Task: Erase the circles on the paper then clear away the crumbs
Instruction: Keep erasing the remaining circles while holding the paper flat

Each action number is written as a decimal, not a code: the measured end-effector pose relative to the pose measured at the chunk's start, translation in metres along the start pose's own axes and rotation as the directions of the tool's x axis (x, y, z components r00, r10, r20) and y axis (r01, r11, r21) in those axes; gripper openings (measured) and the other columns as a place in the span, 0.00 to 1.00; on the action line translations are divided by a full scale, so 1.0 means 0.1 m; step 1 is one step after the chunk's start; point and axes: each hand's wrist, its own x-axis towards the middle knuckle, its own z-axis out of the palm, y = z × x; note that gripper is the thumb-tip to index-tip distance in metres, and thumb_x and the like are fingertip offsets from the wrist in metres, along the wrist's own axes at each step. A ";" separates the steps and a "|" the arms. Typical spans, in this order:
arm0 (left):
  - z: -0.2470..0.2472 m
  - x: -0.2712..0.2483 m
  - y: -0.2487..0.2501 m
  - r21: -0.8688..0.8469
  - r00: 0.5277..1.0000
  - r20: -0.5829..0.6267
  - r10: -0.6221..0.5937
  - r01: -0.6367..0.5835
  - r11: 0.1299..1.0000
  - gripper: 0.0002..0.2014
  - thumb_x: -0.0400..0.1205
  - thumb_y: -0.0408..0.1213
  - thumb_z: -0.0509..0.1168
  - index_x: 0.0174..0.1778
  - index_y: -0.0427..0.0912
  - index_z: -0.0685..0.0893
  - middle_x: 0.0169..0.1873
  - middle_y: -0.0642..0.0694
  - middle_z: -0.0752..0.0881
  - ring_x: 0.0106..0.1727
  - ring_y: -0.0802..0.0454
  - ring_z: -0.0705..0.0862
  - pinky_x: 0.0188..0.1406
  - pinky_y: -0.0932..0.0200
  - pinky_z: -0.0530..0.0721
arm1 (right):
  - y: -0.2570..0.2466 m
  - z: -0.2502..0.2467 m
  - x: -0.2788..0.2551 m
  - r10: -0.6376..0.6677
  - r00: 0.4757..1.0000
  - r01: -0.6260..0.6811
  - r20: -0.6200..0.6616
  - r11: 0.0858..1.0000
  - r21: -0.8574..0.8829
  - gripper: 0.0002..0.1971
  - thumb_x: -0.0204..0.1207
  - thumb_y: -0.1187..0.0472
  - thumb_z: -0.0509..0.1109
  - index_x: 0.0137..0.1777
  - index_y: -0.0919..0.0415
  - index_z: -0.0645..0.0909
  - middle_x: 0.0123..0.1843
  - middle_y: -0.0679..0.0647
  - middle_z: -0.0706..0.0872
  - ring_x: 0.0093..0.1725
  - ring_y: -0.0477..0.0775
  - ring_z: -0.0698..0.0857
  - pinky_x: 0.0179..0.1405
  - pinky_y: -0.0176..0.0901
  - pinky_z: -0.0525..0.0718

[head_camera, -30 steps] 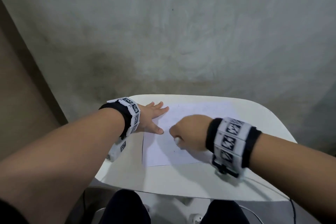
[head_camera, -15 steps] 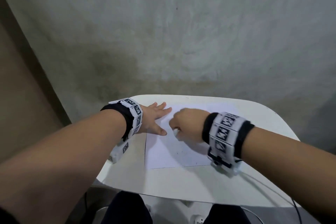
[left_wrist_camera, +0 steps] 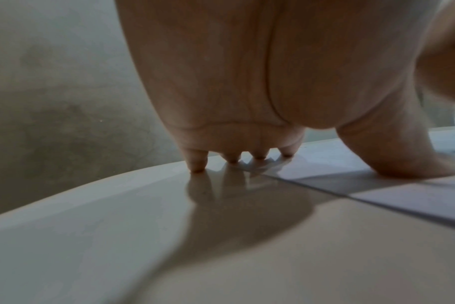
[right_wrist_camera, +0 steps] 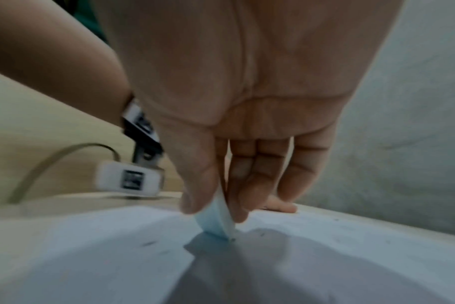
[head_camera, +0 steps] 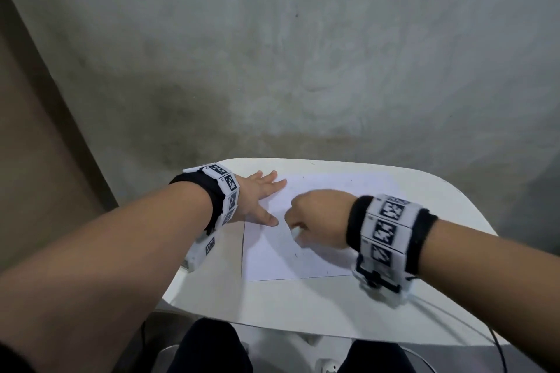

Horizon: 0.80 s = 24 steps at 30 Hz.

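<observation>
Eraser [right_wrist_camera: 217, 219] pinched in right hand [head_camera: 318, 218], tip pressed on paper [head_camera: 272, 257] at table [head_camera: 272, 303] centre. Left hand [head_camera: 257, 197] spread flat, sheet's left edge pinned. Short firm strokes advised, sheet kept anchored; crumbs [right_wrist_camera: 148, 243] swept afterwards.

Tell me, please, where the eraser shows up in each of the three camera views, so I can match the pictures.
Head: the eraser is a small white tip under the right hand, at mid-frame on the paper.
Left wrist: not in view.
Right wrist: low at centre, pinched between thumb and fingers, its tip on the paper.
Shared landmark: the paper's left edge, held down by the left hand.
</observation>
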 end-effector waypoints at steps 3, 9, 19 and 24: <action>0.00 0.00 -0.03 -0.004 1.000 0.017 0.006 -0.006 1.000 0.46 0.80 0.64 0.60 0.84 0.59 0.34 0.83 0.55 0.32 0.85 0.51 0.34 0.82 0.37 0.44 | -0.01 0.02 -0.12 -0.035 0.994 0.034 0.101 0.999 0.005 0.05 0.74 0.63 0.65 0.37 0.55 0.77 0.37 0.49 0.79 0.38 0.54 0.76 0.31 0.41 0.69; 0.00 -0.04 0.06 -0.046 1.000 -0.015 -0.009 0.008 0.999 0.46 0.81 0.59 0.64 0.85 0.57 0.40 0.84 0.52 0.35 0.85 0.49 0.36 0.82 0.38 0.45 | -0.13 -0.22 0.17 0.004 1.000 -0.004 0.004 0.996 0.093 0.07 0.77 0.62 0.67 0.43 0.51 0.84 0.34 0.44 0.79 0.43 0.50 0.75 0.33 0.40 0.68; -0.04 -0.06 0.09 -0.016 1.000 0.001 -0.013 0.013 1.000 0.44 0.82 0.58 0.62 0.85 0.56 0.39 0.84 0.52 0.34 0.85 0.48 0.36 0.82 0.36 0.47 | -0.13 -0.24 0.17 0.045 0.995 -0.047 0.092 0.999 0.017 0.04 0.78 0.62 0.66 0.45 0.54 0.83 0.45 0.51 0.85 0.45 0.51 0.76 0.31 0.37 0.68; -0.01 -0.06 0.04 -0.015 1.000 -0.010 0.008 -0.008 1.000 0.47 0.81 0.62 0.61 0.85 0.55 0.36 0.84 0.53 0.34 0.85 0.50 0.37 0.83 0.39 0.46 | -0.17 -0.06 0.01 -0.015 0.996 0.019 0.086 0.999 -0.036 0.05 0.77 0.60 0.65 0.39 0.52 0.76 0.40 0.48 0.82 0.43 0.53 0.78 0.32 0.41 0.70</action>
